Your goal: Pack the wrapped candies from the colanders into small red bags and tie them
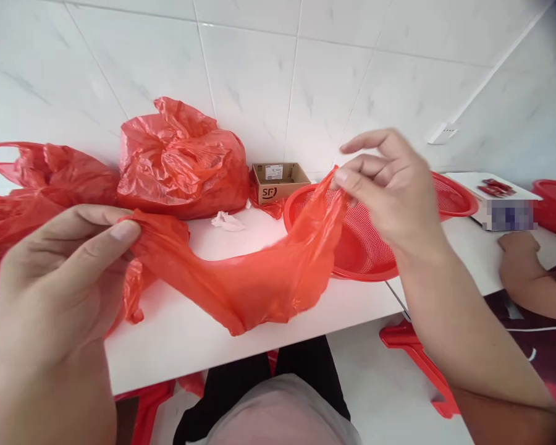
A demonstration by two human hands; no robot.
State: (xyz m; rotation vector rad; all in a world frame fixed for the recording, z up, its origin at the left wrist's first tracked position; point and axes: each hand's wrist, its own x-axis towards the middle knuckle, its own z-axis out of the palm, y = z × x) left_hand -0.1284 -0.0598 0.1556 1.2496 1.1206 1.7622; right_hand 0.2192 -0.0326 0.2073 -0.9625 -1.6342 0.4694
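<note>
"What is the worktop (167, 355) carrying?"

"It is standing, white, along a pale tiled wall (250, 80). A bulging red bag (180, 161) is sitting near the wall, a cardboard box (278, 193) is resting just right of it, and a red mesh basket (373, 247) is standing further right. Another person's forearm (523, 272) is showing at the far right."

"Any writing?"

"The box is bearing the letters 'SF' on its front. A white label (273, 172) is showing inside, its print looking too small to read."

"And the fingers?"

"The left hand (60, 284) is pinching one end of a thin red bag (259, 284) between thumb and finger. The right hand (391, 185) is pinching the other end, one finger standing apart. The thin red bag is sagging between them, above the worktop, partly covering the basket."
</note>
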